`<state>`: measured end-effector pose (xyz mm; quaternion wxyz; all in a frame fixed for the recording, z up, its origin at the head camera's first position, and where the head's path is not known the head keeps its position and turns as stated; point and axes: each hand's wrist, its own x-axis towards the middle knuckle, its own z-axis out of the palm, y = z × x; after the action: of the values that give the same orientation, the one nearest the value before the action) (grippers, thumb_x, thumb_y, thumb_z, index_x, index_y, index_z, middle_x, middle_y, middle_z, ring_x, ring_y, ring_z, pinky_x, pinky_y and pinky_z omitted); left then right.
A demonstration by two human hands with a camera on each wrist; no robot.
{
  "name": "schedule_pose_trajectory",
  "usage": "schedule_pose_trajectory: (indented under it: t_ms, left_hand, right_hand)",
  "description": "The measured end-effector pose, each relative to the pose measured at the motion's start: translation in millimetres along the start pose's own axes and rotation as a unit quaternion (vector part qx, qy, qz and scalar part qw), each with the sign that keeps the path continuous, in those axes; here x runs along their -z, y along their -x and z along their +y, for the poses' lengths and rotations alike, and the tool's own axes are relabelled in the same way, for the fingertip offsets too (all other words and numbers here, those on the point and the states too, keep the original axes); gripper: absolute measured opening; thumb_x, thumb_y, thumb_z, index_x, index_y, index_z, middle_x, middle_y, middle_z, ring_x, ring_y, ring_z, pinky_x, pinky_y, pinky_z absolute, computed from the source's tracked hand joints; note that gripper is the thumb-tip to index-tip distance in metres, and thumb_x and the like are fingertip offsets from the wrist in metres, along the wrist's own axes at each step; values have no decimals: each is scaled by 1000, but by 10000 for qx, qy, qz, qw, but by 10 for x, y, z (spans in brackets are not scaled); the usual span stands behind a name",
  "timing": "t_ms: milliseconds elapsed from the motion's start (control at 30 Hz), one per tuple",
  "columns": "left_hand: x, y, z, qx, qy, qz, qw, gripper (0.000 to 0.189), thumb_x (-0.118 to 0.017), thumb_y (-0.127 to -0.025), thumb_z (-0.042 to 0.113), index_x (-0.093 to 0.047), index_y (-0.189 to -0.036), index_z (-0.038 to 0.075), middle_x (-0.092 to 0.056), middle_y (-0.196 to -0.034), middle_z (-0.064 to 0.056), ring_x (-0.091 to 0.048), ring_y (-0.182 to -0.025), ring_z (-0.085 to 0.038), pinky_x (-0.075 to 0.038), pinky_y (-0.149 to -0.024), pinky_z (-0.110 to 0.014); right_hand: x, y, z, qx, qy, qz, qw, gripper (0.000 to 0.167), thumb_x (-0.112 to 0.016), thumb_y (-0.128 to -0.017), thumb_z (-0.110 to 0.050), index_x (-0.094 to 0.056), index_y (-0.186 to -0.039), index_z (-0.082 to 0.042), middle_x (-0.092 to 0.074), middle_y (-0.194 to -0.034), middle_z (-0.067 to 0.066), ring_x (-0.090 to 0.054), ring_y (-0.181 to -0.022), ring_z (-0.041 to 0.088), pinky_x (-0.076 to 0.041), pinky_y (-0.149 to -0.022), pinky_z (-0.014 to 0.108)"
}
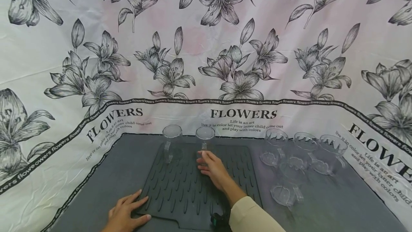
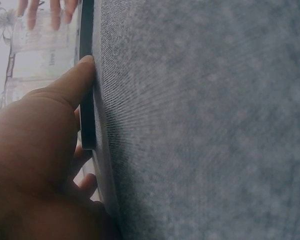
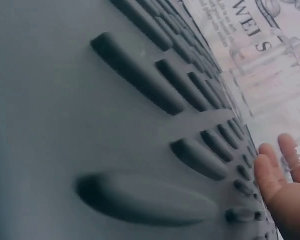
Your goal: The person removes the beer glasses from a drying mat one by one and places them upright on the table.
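My right hand [image 1: 212, 169] is at a clear glass mug [image 1: 205, 133] on the far part of a dark ridged mat [image 1: 193, 189]. Its thumb and forefinger pinch the mug's handle, which faces me, and the hand hides the lower part. To the left, a second clear mug [image 1: 172, 131] stands upright on the mat. My left hand [image 1: 127, 212] rests at the mat's near left corner with spread fingers; in the left wrist view its thumb [image 2: 72, 82] touches the mat's edge [image 2: 87, 125]. The right wrist view shows the right fingers [image 3: 285, 180] beside the ridges.
Several more clear mugs stand right of the mat on the grey tabletop [image 1: 338, 203], one of them [image 1: 286, 192] closer to me than the others. A flower-printed cloth [image 1: 238, 121] hangs behind and along both sides of the table.
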<state>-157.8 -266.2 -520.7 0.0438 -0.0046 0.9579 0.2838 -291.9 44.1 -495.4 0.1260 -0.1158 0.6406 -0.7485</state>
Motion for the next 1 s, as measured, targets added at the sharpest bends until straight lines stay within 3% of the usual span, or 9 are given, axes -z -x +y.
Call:
schedule_pose_trajectory:
  t_ms: [133, 300, 600, 767, 1000]
  left_hand:
    - [-33, -13, 13, -47, 59, -3, 10000, 69, -78, -72, 54, -65, -129, 18, -44, -145, -12, -36, -126, -40, -28, -87, -68]
    - [-52, -13, 34, -62, 95, -22, 9999, 68, -78, -73, 54, -65, -129, 18, -43, -145, -12, -36, -126, -40, -28, -88, -68]
    - [-32, -20, 32, -77, -29, -58, 9999, 69, -76, -74, 55, -64, -131, 18, -43, -144, -15, -37, -125, -43, -28, -89, -70]
    - [-23, -18, 13, -100, 12, -70, 9999, 70, -76, -74, 56, -64, -131, 17, -43, -145, -15, -37, -126, -44, -27, -89, -71]
    - [-13, -16, -28, -64, 30, -144, 9999, 70, -75, -75, 56, -63, -131, 16, -42, -145, -16, -36, -126, -45, -27, -87, -72]
  right_hand:
    - [-7, 13, 71, 436, 119, 450, 9980, 40, -48, -103, -33, -58, -122, 0, -62, -102, 16, -61, -100, 38, -51, -86, 46]
    - [10, 104, 69, 837, 427, 853, 9919, 33, -48, -103, -28, -61, -112, 2, -62, -90, 12, -64, -86, 31, -55, -78, 43]
    - [45, 429, -186, 1214, 776, 769, 9866, 38, -47, -103, -31, -61, -112, 3, -61, -91, 16, -62, -90, 38, -52, -81, 48]
    - [50, 679, -313, 1246, 658, 781, 9869, 38, -48, -103, -31, -60, -112, 4, -60, -90, 15, -62, -88, 33, -52, -83, 46]
    - [37, 1029, -530, 1426, 511, 745, 9856, 39, -49, -102, -31, -60, -108, 6, -57, -87, 18, -61, -88, 36, -53, -82, 43]
